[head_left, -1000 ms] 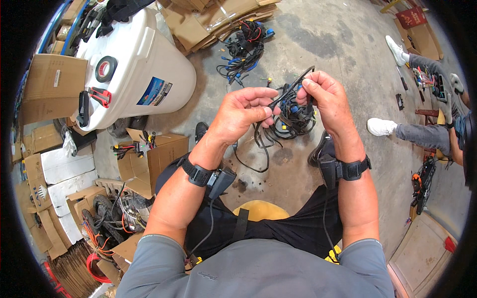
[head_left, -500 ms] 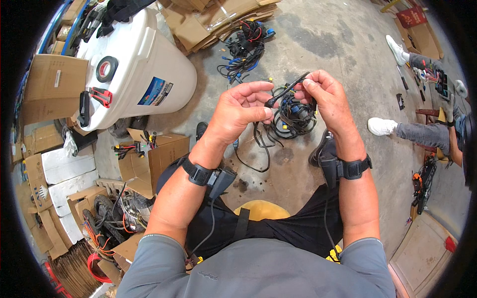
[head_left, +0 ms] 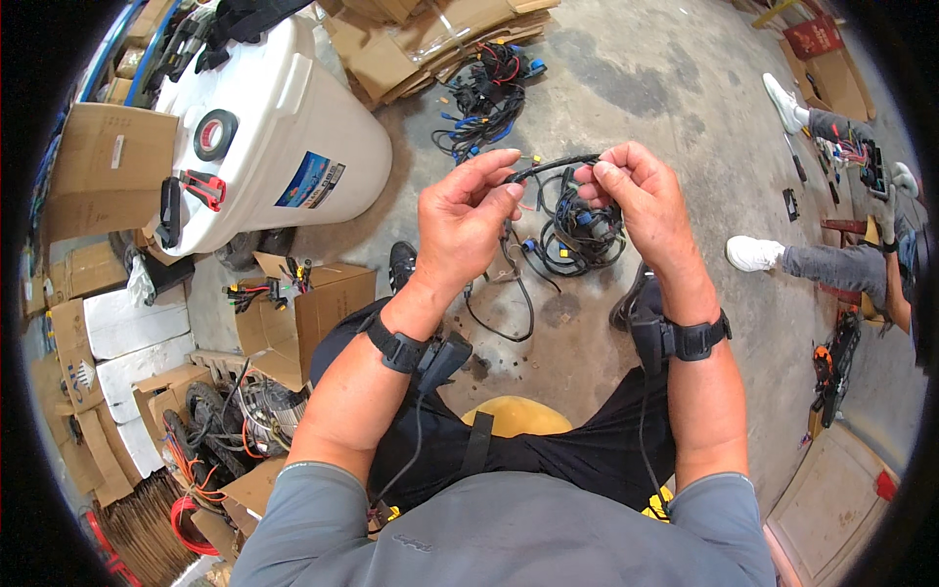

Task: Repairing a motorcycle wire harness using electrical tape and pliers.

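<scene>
A black cable stretches in a shallow arc between my two hands, above the floor. My left hand pinches it between thumb and fingers at the left end of the arc. At the other end, my right hand grips the same cable between thumb and forefinger. Below and behind the hands, a coiled wiring harness with blue connectors rests on the concrete. A loose black loop trails from it toward me. Part of the cable is hidden inside my fingers.
Farther off lies another tangle of wires. A white bucket at the left carries a tape roll and a red cutter. Left of my legs stands an open carton. Another person's shoe is at the right.
My left hand has shifted slightly left along the cable and its fingers have closed more. The stretch between my hands is now longer and flatter. My right hand has barely moved.
</scene>
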The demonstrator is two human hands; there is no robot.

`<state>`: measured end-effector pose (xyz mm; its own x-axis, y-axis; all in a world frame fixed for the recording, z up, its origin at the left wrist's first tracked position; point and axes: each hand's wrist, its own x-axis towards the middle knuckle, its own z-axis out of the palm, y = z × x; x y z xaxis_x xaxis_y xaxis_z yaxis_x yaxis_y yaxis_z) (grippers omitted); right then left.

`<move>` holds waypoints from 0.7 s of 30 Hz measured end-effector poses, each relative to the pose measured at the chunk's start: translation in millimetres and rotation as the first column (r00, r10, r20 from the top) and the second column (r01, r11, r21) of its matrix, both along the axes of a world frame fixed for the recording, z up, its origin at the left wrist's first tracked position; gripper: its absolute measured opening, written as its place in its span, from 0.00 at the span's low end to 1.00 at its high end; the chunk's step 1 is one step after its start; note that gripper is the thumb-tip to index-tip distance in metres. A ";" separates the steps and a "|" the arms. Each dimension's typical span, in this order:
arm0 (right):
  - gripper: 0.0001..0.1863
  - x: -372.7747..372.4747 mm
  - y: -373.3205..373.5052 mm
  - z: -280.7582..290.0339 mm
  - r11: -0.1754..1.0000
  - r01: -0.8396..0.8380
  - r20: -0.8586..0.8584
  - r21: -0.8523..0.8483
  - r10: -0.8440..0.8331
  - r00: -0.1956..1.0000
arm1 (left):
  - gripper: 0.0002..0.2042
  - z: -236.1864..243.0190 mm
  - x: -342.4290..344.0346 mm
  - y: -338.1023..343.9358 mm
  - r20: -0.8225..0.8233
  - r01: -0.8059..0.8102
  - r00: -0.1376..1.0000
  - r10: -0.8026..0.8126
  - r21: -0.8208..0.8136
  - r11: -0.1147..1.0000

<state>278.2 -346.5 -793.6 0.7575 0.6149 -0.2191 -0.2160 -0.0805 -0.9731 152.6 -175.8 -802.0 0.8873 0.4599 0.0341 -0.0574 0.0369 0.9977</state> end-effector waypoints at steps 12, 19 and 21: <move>0.08 -2.2 2.7 -1.2 0.997 0.062 0.037 0.039 -0.064 0.997 | 0.15 2.0 2.3 12.5 -0.162 0.061 0.981 -0.105 -0.254 0.965; 0.07 -1.8 4.6 -4.3 0.993 0.066 0.099 0.098 -0.075 0.992 | 0.14 0.4 3.4 16.3 -0.104 0.141 0.978 -0.180 -0.306 0.942; 0.07 -2.0 5.8 -2.9 0.991 0.063 0.116 0.117 -0.077 0.990 | 0.13 2.5 2.5 16.7 -0.119 0.151 0.974 -0.193 -0.294 0.944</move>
<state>276.2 -340.7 -796.5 0.8160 0.5753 -0.0562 -0.0985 0.0427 -0.9942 155.1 -159.2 -799.5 0.9393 0.2720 -0.2091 0.1187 0.3140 0.9420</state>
